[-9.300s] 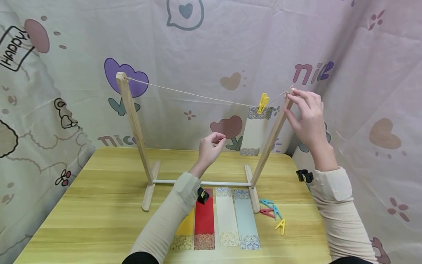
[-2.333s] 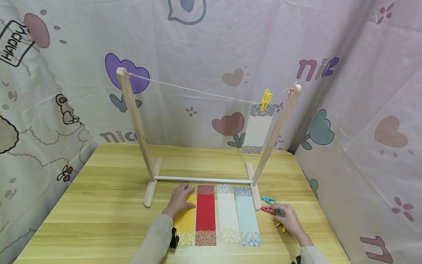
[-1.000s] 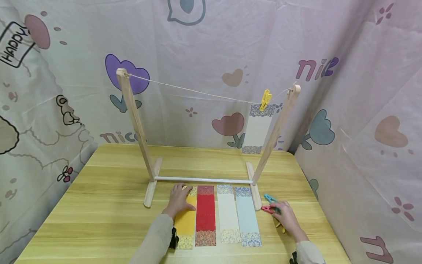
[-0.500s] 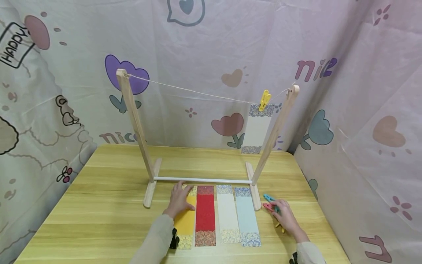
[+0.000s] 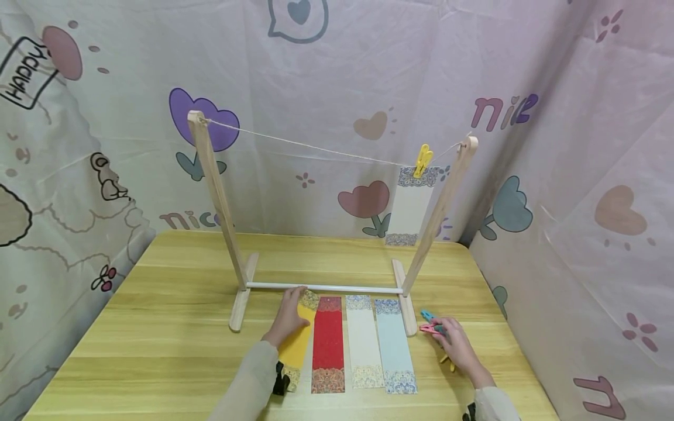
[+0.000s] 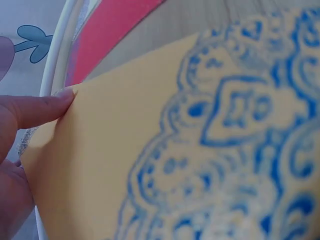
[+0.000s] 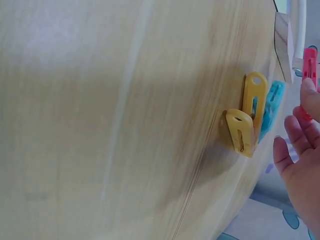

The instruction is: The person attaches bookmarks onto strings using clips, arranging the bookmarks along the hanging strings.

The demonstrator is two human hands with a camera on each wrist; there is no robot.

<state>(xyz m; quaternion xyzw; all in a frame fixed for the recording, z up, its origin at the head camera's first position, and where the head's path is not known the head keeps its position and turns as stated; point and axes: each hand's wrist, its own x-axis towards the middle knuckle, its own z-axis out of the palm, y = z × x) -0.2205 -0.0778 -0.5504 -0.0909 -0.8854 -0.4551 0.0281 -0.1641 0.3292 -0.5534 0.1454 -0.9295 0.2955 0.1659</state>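
Note:
My left hand [image 5: 286, 318] pinches the yellow paper strip [image 5: 297, 345] near its far end, thumb on the near face. The strip is tilted, its patterned far end raised; its face with a blue lacy pattern fills much of the left wrist view. In my right hand [image 5: 457, 345] a red clothespin [image 7: 309, 65] is pinched between thumb and fingers, above the table. Below that hand lie a yellow clothespin [image 7: 255, 92] and a blue clothespin [image 7: 272, 102]. Beside the yellow strip, a red strip [image 5: 328, 339], a cream strip [image 5: 363, 339] and a light blue strip [image 5: 395, 342] lie flat.
A wooden stand with a left post [image 5: 216, 193] and a right post [image 5: 442, 210] carries a sagging string [image 5: 316, 149]. A white strip [image 5: 411, 207] hangs from it by a yellow clothespin [image 5: 423, 161]. A white bar [image 5: 326, 287] joins the posts low down, just behind the strips.
Earlier both hands were up by the stand, the right at the right post's top. They came down to the yellow strip and the clothespins. The yellow strip has just tilted up; the red clothespin is lifted.

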